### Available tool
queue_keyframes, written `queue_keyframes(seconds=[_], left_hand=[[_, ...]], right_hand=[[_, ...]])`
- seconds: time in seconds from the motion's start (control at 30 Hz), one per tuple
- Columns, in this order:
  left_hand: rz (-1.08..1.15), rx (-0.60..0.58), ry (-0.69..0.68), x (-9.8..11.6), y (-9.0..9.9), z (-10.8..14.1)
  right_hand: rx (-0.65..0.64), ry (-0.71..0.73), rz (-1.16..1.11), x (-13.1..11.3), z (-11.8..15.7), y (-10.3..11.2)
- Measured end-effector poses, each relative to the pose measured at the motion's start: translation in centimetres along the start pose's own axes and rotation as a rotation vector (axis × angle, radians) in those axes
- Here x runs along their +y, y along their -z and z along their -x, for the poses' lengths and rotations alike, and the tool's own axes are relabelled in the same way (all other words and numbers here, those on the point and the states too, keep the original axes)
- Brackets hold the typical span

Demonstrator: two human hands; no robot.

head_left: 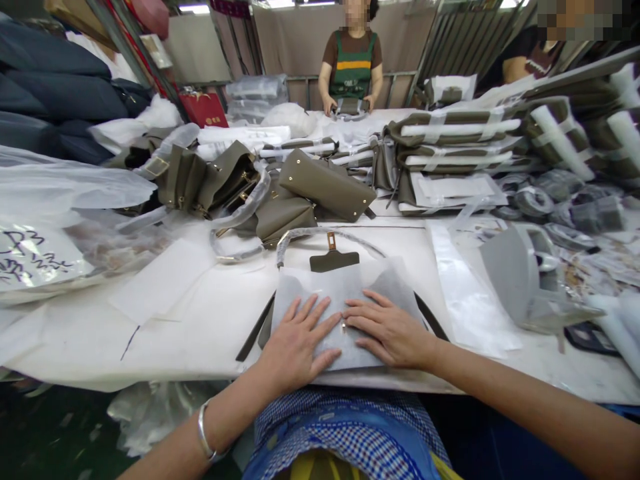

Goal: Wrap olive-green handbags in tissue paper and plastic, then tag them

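Note:
Directly in front of me a handbag lies flat, its body covered by a sheet of thin white paper (320,287). My left hand (300,337) rests on the paper with fingers spread. Beside it my right hand (387,328) lies flat on the same sheet, its fingertips close to a small metal clasp (343,327) that pokes through. Above the paper's far edge shows the bag's olive flap (334,261) with a gold-framed tab (331,241). The wrapped handle (300,235) arches behind it. Dark side straps (256,330) stick out at both sides.
Several olive bags (325,183) lie beyond the handbag. Stacked wrapped bags (455,143) stand at the back right. A grey tape dispenser (520,273) sits to the right near a plastic strip (465,293). Loose paper (165,280) lies left. A co-worker (353,67) stands across the table.

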State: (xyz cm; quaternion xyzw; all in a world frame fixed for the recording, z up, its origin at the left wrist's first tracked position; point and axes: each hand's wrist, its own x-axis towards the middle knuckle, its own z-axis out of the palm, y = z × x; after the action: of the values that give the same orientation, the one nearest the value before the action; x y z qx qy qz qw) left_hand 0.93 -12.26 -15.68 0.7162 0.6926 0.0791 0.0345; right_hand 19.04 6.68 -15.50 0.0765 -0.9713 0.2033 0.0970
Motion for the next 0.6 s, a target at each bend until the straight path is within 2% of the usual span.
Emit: queue_keyframes(seconds=[0.2,0.37,0.43,0.6], left_hand=[[-0.042,-0.008,-0.012,-1.1,0.3,0.1],[-0.187,0.110,-0.064,-1.6,-0.9,0.5],[-0.244,0.167,-0.103,-2.0,-1.6,0.4],[-0.246,0.273,-0.142,-3.6,-3.0,-0.1]], right_hand=[[-0.145,-0.095,0.077,-0.6,-0.1,0.3],[-0.142,-0.086,0.035,-0.3,-0.1,0.6],[-0.090,-0.069,0.025,0.2,0.1,0.3],[0.182,-0.066,0.051,1.9,1.0,-1.6]])
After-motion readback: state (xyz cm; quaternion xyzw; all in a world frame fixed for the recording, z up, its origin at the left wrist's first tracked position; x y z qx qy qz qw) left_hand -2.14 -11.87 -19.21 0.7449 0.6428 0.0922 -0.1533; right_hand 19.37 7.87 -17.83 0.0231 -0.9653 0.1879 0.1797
